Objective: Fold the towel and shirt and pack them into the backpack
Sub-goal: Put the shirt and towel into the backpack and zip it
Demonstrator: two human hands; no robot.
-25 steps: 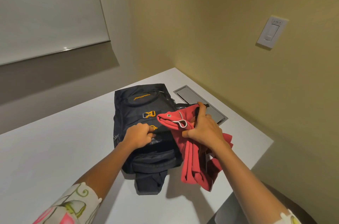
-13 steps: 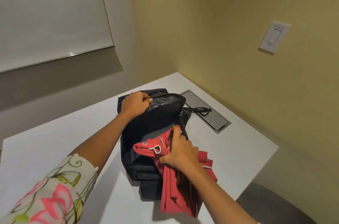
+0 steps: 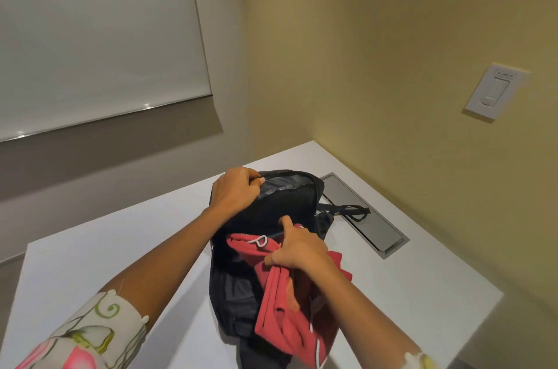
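Note:
A black backpack [image 3: 241, 287] lies on the white table [image 3: 90, 266], its main flap lifted. My left hand [image 3: 234, 192] grips the top edge of that flap and holds it up. A folded red shirt [image 3: 280, 308] with white trim lies across the opening, its collar end at the mouth of the bag and the rest hanging over the near side. My right hand [image 3: 297, 249] is closed on the shirt near the collar, thumb pointing into the opening. No towel shows; the inside of the bag is dark.
A grey metal cable hatch [image 3: 362, 217] is set into the table right of the backpack, with a black strap [image 3: 347, 211] lying over it. Yellow wall with a white switch [image 3: 492, 90] at right. The table's right edge runs close by.
My left hand has lifted the backpack flap from low on the front up to the top. My right hand has carried the red shirt left and down onto the opening.

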